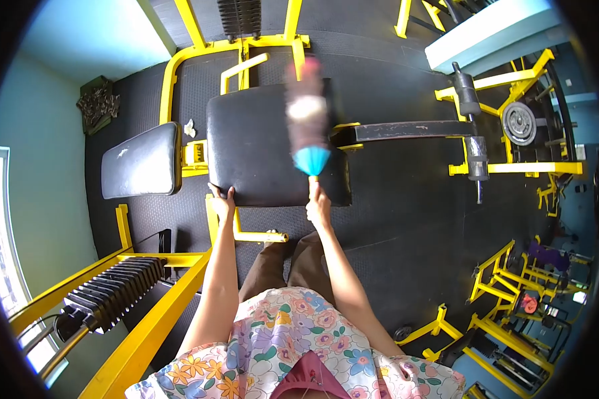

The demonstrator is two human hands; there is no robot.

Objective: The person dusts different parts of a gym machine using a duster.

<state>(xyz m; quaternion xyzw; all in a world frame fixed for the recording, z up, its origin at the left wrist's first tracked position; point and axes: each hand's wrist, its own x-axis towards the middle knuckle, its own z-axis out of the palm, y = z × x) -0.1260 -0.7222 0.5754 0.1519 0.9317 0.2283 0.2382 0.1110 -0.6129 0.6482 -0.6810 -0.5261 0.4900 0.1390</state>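
My right hand [318, 205] is closed around the short handle of a duster [306, 123]. The duster has a blue collar and a long head, blurred by motion, with dark, white and red parts. Its head lies over the right part of a black padded seat [249, 143]; whether it touches the pad cannot be told. At the seat's near left corner, my left hand [222, 201] grips the pad's edge, thumb on top. A black backrest pad [142, 161] stands left of the seat.
Yellow frame bars [166, 86] run behind the seat. A weight stack [116, 292] on a yellow frame stands at lower left. To the right are a padded arm [412, 130], foam rollers [476, 158] and a round weight plate [519, 124]. A crumpled white scrap [190, 128] lies between the pads.
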